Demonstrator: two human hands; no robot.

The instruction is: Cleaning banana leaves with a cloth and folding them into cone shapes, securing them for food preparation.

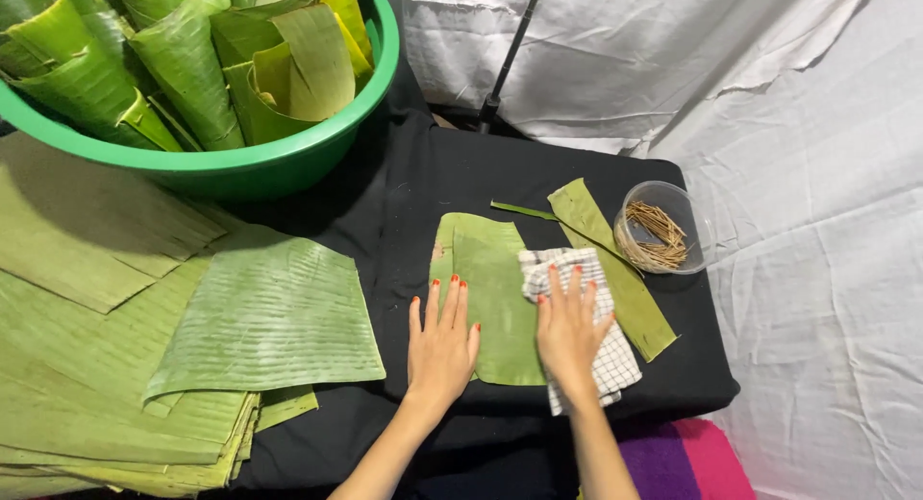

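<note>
So both hands are flat on the work surface here, nothing gripped at all. The left hand (441, 341) lies palm down with fingers spread a little, pressing the left edge of a cut banana leaf piece (495, 298) that sits in the middle of the black cloth-covered table (404, 202). The right hand (569, 332) is also open and flat, resting on top of a checked white cloth (577, 337), which overlaps the right side of that leaf piece, so it's pushing the cloth down rather than holding it. Just right of the cloth there's a longer leaf strip (615, 269) lying at a slant, partly tucked under the cloth, and a thin sliver of leaf (524, 211) pokes out from its upper end. Near the strip's far end sits a small clear plastic bowl (687, 207) with a bunch of thin brown sticks (656, 236) in it. Off to the left there's a big stack of flat banana leaf sheets (144, 337), and behind that a green plastic tub (288, 159) packed with leaves rolled into cones (183, 58). White sheeting (817, 269) hangs around the right side and back.
</note>
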